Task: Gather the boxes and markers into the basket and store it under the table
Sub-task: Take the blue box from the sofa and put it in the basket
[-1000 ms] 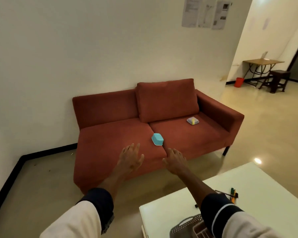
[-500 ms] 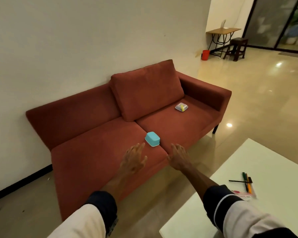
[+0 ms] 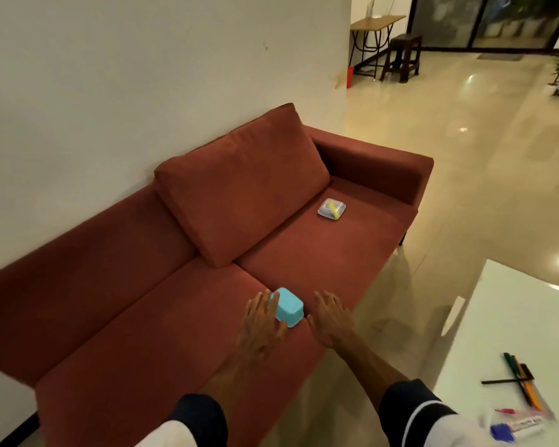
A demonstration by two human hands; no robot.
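Both hands at the blue box on the sofa seat.

I read the left hand (image 3: 260,327) with fingers extended and its grip wide, the fingertips lying against the left side of the blue box (image 3: 289,307); I see no curl round it. The right hand (image 3: 331,319) is likewise spread, grip wide, just beside the box on its right and apparently not touching, though motion blur limits certainty. The box sits near the front edge of the red sofa (image 3: 142,317), at the seam between the seat cushions. A clear box (image 3: 331,209) with something yellow inside lies farther back on the right cushion, well apart. Markers (image 3: 523,387) lie on the white desk (image 3: 513,317) at right; one near the lower edge carries print, blurred and unreadable.
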